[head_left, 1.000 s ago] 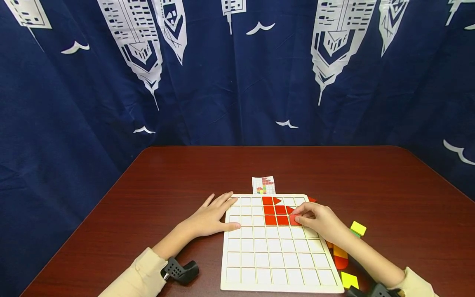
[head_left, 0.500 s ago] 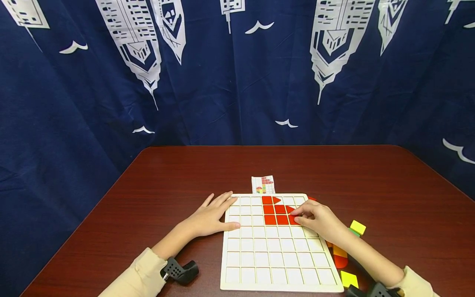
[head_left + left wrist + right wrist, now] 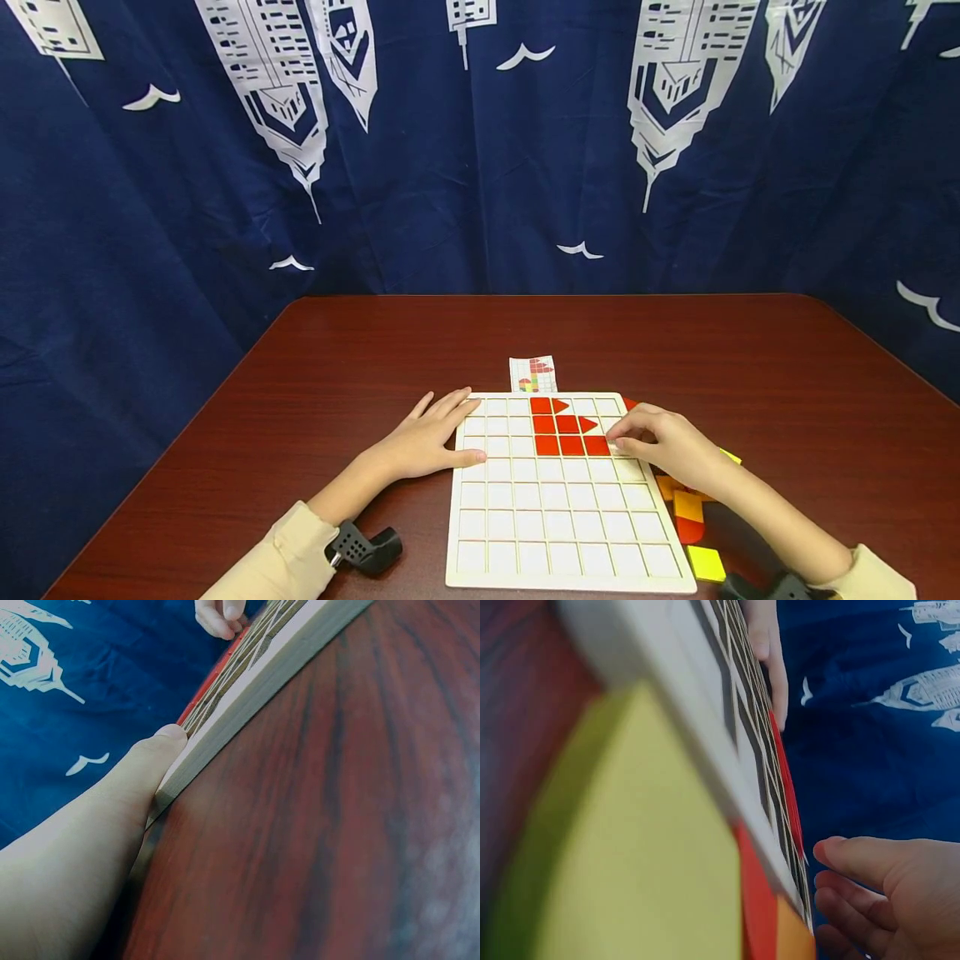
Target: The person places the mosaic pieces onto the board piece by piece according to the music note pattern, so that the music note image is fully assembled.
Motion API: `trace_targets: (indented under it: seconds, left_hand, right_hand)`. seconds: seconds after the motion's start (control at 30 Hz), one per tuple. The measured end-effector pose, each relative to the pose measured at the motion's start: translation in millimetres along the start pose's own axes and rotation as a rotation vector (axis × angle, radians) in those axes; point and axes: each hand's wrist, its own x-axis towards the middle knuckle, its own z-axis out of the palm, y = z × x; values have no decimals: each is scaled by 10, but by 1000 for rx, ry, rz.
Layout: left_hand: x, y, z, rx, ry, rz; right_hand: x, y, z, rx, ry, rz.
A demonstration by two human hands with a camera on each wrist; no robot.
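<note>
A white grid board lies on the table with red tiles in its upper rows. My left hand rests spread on the board's left edge, thumb and fingertips over the rim. In the left wrist view, the thumb presses on the board's raised frame. My right hand is over the board's right side, holding nothing, fingers loosely bent. Just left of its fingertips, a red square tile sits in a cell at the end of the third row. Above that tile lies a red triangle tile.
A small printed pattern card lies behind the board. Along the board's right edge are loose tiles: a yellow square, an orange piece and a rounded red piece. A red piece shows past the top right corner.
My right hand lets go of the red square tile, which now lies in its cell, and moves right. The left hand stays where it was.
</note>
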Motion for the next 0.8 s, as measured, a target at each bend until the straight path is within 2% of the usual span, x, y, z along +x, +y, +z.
trace_targets:
  seconds: [0.2, 0.4, 0.8]
  left_hand:
    - [8, -9, 12, -2, 3, -2]
    - [4, -20, 31, 1, 11, 6]
    - [0, -7, 16, 4, 18, 13]
  right_hand:
    - [-94, 114, -121, -71, 80, 25]
    - [-149, 256, -160, -122, 120, 73]
    - [-24, 411, -94, -76, 139, 106]
